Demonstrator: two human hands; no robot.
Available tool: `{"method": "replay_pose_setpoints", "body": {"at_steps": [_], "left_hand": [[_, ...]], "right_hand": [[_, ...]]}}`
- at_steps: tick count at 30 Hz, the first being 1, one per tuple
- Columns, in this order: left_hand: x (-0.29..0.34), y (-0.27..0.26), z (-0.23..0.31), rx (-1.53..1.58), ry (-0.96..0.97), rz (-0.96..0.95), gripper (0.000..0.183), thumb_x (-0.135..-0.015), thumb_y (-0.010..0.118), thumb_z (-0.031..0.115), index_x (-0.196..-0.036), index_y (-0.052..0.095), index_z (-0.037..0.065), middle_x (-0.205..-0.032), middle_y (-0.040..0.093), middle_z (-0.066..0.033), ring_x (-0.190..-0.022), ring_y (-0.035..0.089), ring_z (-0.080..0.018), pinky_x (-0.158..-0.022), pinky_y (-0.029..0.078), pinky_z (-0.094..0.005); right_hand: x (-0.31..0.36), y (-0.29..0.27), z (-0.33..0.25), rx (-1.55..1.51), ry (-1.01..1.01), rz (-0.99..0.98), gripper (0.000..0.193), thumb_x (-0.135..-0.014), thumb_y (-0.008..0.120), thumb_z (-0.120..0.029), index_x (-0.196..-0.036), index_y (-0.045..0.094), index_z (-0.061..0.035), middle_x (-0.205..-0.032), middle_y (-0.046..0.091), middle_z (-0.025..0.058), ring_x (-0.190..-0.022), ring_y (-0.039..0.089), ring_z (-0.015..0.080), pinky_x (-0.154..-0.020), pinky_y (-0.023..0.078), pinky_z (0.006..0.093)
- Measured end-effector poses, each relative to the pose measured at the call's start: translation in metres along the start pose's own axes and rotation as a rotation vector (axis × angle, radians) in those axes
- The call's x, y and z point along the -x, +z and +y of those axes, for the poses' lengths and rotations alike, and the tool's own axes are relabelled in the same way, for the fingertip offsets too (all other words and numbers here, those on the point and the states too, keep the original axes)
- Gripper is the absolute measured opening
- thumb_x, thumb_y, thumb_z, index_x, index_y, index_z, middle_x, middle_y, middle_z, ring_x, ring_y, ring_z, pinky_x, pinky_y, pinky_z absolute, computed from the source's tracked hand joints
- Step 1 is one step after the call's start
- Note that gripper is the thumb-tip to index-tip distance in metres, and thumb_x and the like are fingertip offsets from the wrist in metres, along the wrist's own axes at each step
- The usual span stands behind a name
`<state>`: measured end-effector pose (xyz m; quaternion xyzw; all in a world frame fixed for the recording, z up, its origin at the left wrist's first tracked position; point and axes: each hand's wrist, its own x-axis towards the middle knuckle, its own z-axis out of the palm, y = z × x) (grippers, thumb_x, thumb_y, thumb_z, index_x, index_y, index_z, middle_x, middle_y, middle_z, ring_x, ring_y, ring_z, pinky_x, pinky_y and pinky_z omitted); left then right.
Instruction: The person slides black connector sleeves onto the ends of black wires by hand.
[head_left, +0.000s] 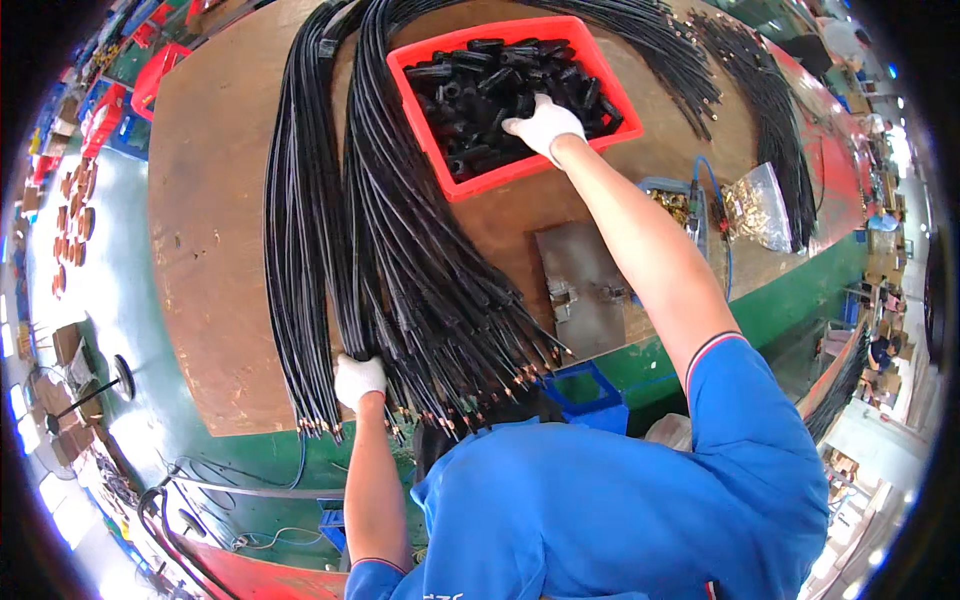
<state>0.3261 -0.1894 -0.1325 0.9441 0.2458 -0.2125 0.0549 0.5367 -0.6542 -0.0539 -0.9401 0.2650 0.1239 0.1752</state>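
My left hand [360,382], in a white glove, is closed around black cable near the stripped ends of a long bundle. How many strands it holds is hidden. The black cables [375,230] run down the table in two thick hanks, their bare copper tips fanning out at the near edge. My right hand [548,128], gloved too, reaches into a red plastic bin [520,177] heaped with black tubular plastic sleeves [470,85]. Its thumb and fingers are spread among the sleeves, and part of the fingertips is hidden.
More black cable bundles [765,130] lie along the far right. Beside my right forearm are a tray of small brass parts [668,203] and a clear bag of them [757,208]. A dark metal plate with a fixture [585,285] sits near the table's edge, above a blue crate [590,395].
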Motion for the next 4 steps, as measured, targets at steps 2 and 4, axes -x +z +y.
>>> {"method": "replay_pose_setpoints", "body": {"at_steps": [2, 4], "left_hand": [[0.009, 0.001, 0.004, -0.011, -0.034, 0.065, 0.048, -0.074, 0.076, 0.033, -0.110, 0.066, 0.002, -0.106, 0.073, -0.0242, -0.097, 0.073, -0.0436, -0.088, 0.058, -0.0507], [0.005, 0.008, 0.002, -0.014, -0.053, 0.095, 0.049, -0.074, 0.076, 0.032, -0.112, 0.065, 0.002, -0.108, 0.073, -0.0243, -0.098, 0.074, -0.0430, -0.090, 0.058, -0.0504]], "right_hand": [[-0.018, 0.007, -0.014, 0.122, 0.069, -0.073, 0.100, -0.081, 0.069, -0.064, -0.154, 0.044, -0.0009, -0.139, 0.066, 0.0236, -0.126, 0.067, 0.0358, -0.106, 0.053, 0.0442], [-0.026, 0.030, -0.033, 0.127, 0.043, -0.095, 0.102, -0.080, 0.069, -0.066, -0.154, 0.043, -0.0008, -0.140, 0.066, 0.0229, -0.124, 0.068, 0.0351, -0.104, 0.054, 0.0443]]}}
